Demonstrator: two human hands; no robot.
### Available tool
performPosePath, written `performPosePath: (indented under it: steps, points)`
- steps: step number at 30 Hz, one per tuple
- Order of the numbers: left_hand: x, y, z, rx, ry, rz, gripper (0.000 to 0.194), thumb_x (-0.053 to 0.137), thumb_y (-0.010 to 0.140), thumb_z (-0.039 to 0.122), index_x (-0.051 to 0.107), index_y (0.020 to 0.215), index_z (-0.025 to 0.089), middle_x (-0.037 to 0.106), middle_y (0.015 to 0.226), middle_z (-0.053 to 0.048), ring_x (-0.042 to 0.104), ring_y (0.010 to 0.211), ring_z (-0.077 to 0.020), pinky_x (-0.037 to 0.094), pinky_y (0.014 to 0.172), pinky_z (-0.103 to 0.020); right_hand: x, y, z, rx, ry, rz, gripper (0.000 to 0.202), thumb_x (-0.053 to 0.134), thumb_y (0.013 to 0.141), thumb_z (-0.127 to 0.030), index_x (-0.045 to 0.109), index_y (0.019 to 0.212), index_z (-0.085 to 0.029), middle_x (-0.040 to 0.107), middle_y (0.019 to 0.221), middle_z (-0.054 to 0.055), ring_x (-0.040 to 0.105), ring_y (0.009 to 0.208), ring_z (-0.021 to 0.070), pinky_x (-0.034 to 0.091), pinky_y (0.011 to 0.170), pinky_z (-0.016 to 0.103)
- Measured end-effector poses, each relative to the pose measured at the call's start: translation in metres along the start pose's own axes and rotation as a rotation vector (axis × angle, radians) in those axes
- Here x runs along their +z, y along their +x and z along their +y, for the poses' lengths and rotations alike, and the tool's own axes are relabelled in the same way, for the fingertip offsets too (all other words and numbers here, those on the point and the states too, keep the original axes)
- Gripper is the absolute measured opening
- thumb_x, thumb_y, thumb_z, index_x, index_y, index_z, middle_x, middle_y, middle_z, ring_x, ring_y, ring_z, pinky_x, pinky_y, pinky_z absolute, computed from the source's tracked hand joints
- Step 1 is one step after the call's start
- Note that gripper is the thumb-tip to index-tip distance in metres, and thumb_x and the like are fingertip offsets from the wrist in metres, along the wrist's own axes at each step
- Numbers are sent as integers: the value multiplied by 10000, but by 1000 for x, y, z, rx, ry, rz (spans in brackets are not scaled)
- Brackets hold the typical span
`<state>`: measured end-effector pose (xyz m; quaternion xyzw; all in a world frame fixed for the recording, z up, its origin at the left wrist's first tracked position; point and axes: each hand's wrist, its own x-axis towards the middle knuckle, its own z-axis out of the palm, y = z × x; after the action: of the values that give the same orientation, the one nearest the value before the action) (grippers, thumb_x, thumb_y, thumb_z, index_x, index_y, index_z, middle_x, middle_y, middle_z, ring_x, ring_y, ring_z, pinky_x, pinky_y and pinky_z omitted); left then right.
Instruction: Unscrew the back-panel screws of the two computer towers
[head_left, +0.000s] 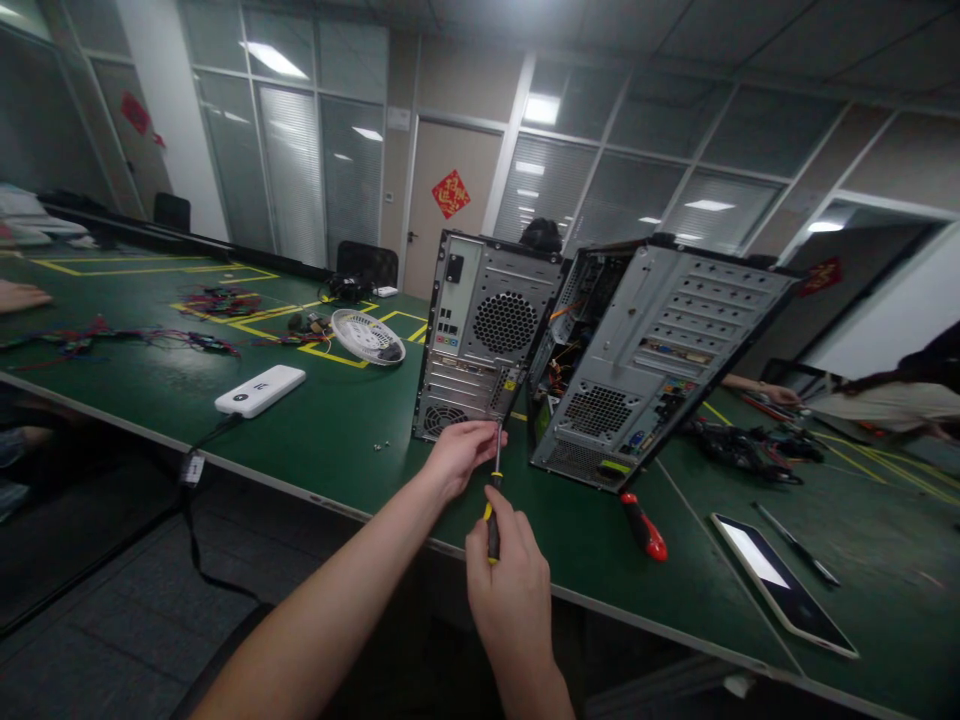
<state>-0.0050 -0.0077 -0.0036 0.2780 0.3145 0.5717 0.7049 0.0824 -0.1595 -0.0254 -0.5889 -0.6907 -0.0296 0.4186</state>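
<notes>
My right hand (514,570) is closed round the black and yellow handle of a screwdriver (493,530). Its thin metal shaft points up and away, with the tip at the lower right of a computer case's back panel (459,385). Right beside that tip, my left hand (459,458) has its fingers pinched together against the panel. Whatever lies between those fingertips is too small or hidden to make out. The case stands upright, showing a round fan grille, ports and slot covers. A few small screws (382,446) lie on the table to its left.
A second, open-sided computer case (622,370) stands close on the right. Near it lie a red-handled tool (645,528), a phone (780,580) and a pen-like tool (796,545). Leftward are a white power bank (260,390), a white oval part (367,337) and wires (217,300). Other people's hands (780,393) show at the sides.
</notes>
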Motion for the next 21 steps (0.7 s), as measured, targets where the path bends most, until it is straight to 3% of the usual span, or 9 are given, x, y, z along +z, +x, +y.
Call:
performPosePath:
  steps: [13, 21]
  points:
    - [2, 0, -5, 19, -26, 15, 116, 855, 807, 129, 786, 897, 103, 815, 886, -139, 783, 812, -163, 630, 924, -314, 1, 0, 1, -31, 1, -15, 398, 450, 1036, -257, 657, 1357, -146, 751, 1066, 121, 760, 901, 259, 594, 755, 356]
    - [9, -11, 1, 3, -66, 44, 75, 735, 870, 30, 787, 863, 82, 808, 866, -138, 768, 773, -139, 623, 891, -274, 1, 1, -1, -51, 28, 15, 398, 448, 1039, -252, 663, 1350, -127, 759, 1089, 138, 764, 911, 257, 605, 777, 355]
